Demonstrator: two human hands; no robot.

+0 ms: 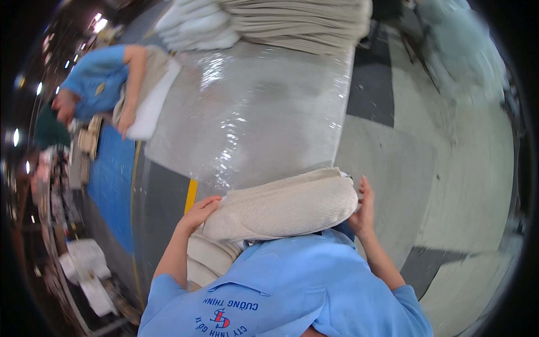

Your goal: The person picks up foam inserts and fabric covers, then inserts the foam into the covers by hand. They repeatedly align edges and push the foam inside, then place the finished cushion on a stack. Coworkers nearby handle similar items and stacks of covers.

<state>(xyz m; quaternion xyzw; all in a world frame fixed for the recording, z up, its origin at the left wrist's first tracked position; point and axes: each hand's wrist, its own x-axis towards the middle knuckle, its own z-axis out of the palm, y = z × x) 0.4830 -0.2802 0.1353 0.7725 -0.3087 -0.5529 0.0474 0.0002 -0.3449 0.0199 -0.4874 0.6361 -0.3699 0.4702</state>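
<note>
A thick beige fabric cushion (281, 205) lies crosswise in front of my body, at the near edge of the plastic-covered table (269, 123). My left hand (203, 213) holds its left end, with the fingers bent over the edge. At the other end is my right hand (364, 208), its fingers stretched upward beside the cushion's rounded tip; whether the palm touches it I cannot tell. Below the cushion, near my left forearm, more beige cushions (209, 257) show in part, with my shirt and arm covering the rest.
Stacked beige cushions (297, 22) and white padded pieces (196, 25) stand at the table's far end. On the left a co-worker in a blue shirt (104, 78) handles a beige and white piece (154, 106). Clear plastic bundles (466, 50) sit at the far right.
</note>
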